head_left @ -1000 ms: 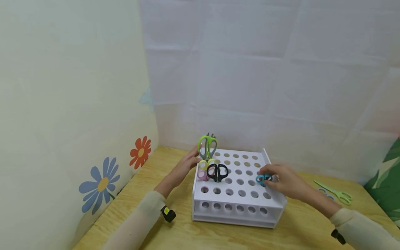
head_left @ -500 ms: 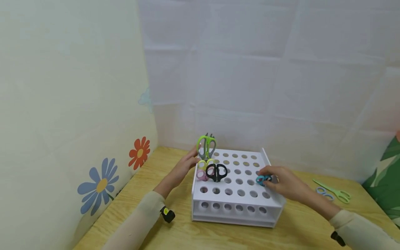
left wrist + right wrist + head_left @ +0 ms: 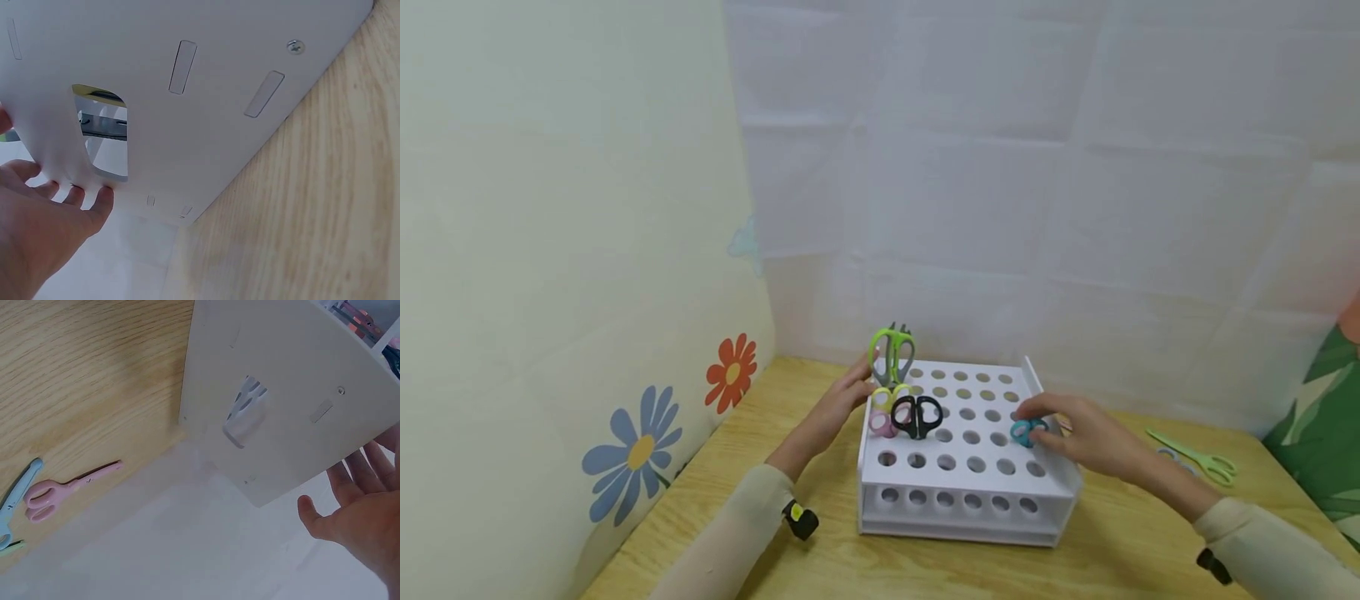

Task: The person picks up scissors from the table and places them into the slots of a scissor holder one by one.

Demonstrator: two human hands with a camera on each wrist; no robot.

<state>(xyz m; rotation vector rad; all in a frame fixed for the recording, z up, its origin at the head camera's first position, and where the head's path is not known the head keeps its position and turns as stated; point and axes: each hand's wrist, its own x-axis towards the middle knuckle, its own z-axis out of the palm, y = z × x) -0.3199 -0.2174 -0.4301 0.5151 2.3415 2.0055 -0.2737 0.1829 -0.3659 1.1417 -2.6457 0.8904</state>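
A white rack with rows of round holes (image 3: 955, 481) stands on the table. My right hand (image 3: 1090, 440) pinches the teal handles of a pair of scissors (image 3: 1021, 432) at the rack's right side; the blades are hidden. From the left, my left hand (image 3: 829, 410) touches the rack's outer side panel (image 3: 212, 137), fingertips against it beside an oval cut-out. Scissors with black handles (image 3: 903, 418), pink handles (image 3: 882, 424), yellow handles (image 3: 880, 400), and green and grey handles (image 3: 880, 337) stand together in the left holes.
To the rack's right, light green scissors (image 3: 1217, 468) lie on the wooden table (image 3: 1120, 533), with light blue scissors (image 3: 7, 512) and pink scissors (image 3: 47, 497) near them. A white cloth (image 3: 970, 208) hangs behind; a flower-printed panel (image 3: 640, 208) borders the left.
The head view has shifted a little. Both hands, the rack and the teal scissors keep nearly the same places relative to one another.
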